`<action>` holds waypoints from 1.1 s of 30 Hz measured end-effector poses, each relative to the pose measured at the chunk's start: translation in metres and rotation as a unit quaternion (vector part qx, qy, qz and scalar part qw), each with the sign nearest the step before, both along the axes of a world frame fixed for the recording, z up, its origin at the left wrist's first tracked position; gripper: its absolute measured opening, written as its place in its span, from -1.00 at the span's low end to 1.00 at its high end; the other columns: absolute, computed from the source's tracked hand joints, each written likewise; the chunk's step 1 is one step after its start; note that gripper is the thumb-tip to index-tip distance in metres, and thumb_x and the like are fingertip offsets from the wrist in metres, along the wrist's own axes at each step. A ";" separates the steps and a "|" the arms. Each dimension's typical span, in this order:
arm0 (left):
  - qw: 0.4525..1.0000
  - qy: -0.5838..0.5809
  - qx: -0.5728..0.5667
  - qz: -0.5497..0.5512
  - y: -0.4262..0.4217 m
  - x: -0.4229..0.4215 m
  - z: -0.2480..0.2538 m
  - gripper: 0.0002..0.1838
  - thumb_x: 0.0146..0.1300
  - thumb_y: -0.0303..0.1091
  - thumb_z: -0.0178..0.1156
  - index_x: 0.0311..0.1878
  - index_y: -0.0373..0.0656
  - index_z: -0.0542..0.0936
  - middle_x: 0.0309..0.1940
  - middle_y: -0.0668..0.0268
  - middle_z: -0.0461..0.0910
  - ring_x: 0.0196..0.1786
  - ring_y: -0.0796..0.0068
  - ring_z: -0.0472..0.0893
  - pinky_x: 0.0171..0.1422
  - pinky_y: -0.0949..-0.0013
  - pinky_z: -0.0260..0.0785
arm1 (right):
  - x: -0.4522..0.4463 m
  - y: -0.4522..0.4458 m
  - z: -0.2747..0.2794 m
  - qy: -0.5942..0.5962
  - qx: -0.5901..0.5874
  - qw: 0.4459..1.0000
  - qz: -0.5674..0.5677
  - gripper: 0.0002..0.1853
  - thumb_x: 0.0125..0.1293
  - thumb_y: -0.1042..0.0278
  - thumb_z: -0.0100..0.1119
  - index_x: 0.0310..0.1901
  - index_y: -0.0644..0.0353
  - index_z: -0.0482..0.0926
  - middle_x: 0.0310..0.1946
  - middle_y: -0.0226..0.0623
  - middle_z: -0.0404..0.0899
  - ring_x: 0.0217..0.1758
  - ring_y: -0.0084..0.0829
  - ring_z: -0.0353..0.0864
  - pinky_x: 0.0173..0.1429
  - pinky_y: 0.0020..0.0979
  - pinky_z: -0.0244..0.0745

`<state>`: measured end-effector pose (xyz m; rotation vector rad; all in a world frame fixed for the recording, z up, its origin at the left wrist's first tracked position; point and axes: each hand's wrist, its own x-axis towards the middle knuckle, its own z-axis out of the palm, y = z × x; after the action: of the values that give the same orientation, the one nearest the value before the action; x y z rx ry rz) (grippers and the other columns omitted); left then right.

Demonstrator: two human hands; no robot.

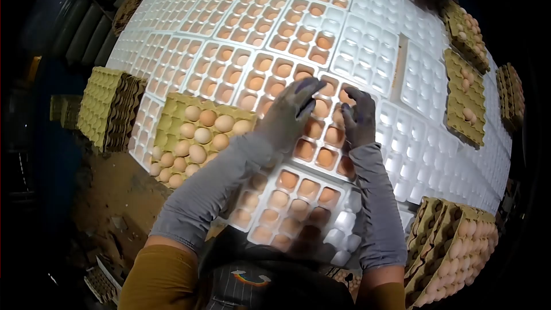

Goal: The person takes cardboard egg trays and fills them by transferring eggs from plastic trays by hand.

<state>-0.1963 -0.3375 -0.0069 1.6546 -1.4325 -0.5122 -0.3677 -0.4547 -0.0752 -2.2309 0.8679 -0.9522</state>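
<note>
Both my hands wear grey gloves and are over a white plastic tray (326,173) with brown eggs in its cups. My left hand (291,106) is at the tray's upper left, its fingers bent together beside the eggs; what they hold, if anything, is hidden. My right hand (359,117) is at the tray's right side, fingers curled around an egg (346,96) in the upper right. Below lies another white tray (287,218), partly filled with eggs. To the left, a yellowish pulp tray (166,116) holds loose eggs of mixed shades.
Rows of egg-filled white trays (229,40) stretch away at the upper left. Eggless white trays (367,51) lie on the right. Pulp trays (466,103) with a few eggs, a tilted egg stack (459,252) and a pulp-tray stack (106,106) stand at the edges.
</note>
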 end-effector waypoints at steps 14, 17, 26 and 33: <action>0.931 -0.359 0.057 -0.028 0.187 0.230 -0.002 -0.61 0.25 -0.28 0.29 0.17 0.06 0.61 0.06 0.25 0.63 0.23 0.19 0.51 0.35 0.11 0.34 | 0.140 0.148 0.038 0.182 -0.053 0.969 0.158 -0.55 0.13 0.24 0.40 0.10 -0.03 0.59 -0.10 -0.29 0.65 0.04 -0.15 0.56 0.23 -0.15 0.38; 0.942 -0.311 0.100 -0.076 0.179 0.244 -0.014 -0.59 0.25 -0.24 0.30 0.19 0.05 0.60 0.13 0.25 0.61 0.31 0.20 0.47 0.44 0.10 0.27 | 0.140 0.138 0.044 -0.077 0.387 0.912 0.111 -0.63 0.30 0.29 0.26 0.12 0.15 0.58 -0.13 -0.38 0.65 0.03 -0.35 0.65 0.13 -0.36 0.54; 0.908 0.314 0.271 0.055 0.206 0.260 0.038 -0.70 0.41 -0.13 0.14 -0.04 -0.17 0.57 -0.24 0.25 0.58 -0.25 0.41 0.57 0.00 0.38 0.50 | 0.211 0.161 0.082 0.473 -0.004 0.862 0.184 -0.55 0.22 -0.08 0.27 -0.04 0.11 0.60 -0.03 -0.16 0.62 0.03 -0.13 0.66 0.09 -0.13 0.54; 0.964 -0.135 0.220 -0.063 0.211 0.241 0.023 -0.54 0.20 -0.17 0.38 0.12 -0.13 0.58 0.23 0.11 0.43 0.09 0.05 0.61 0.19 0.11 0.47 | 0.211 0.152 0.082 0.436 0.002 0.877 0.201 -0.58 0.20 -0.02 0.31 -0.10 0.16 0.63 -0.12 -0.08 0.66 -0.04 -0.07 0.68 0.05 -0.11 0.54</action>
<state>0.0447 -0.1266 0.0159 2.0528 -1.7216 -0.7421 -0.1571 -0.3028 0.0071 -2.6859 0.6768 0.3067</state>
